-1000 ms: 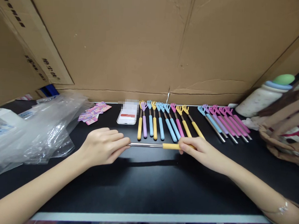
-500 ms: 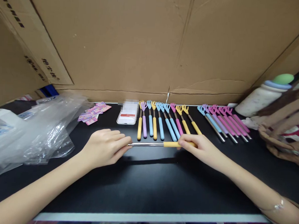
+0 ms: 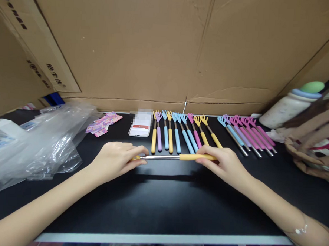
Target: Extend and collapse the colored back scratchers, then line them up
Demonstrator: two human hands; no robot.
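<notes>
A yellow back scratcher (image 3: 188, 157) with a metal telescopic shaft lies level between my two hands, above the black table. My left hand (image 3: 120, 156) is closed around its head end, where a bit of yellow shows between thumb and fingers; the claw itself is hidden. My right hand (image 3: 220, 160) grips the yellow handle near its end. Just beyond, a row of back scratchers (image 3: 176, 140) in yellow, purple, blue and pink lies with claws toward the cardboard. Farther right is a second group of back scratchers (image 3: 249, 137), in blue, purple and pink.
Clear plastic bags (image 3: 49, 142) are heaped at the left. Pink-purple cards (image 3: 104, 123) and a phone (image 3: 140, 125) lie at the back. A white bottle (image 3: 288, 106) and a brown bag (image 3: 313, 147) stand right. Cardboard (image 3: 140, 54) walls the table's (image 3: 148, 207) rear.
My left fingers have loosened and lifted slightly, showing some yellow at the head end. The right hand has shifted its hold a little, so more of the handle shows.
</notes>
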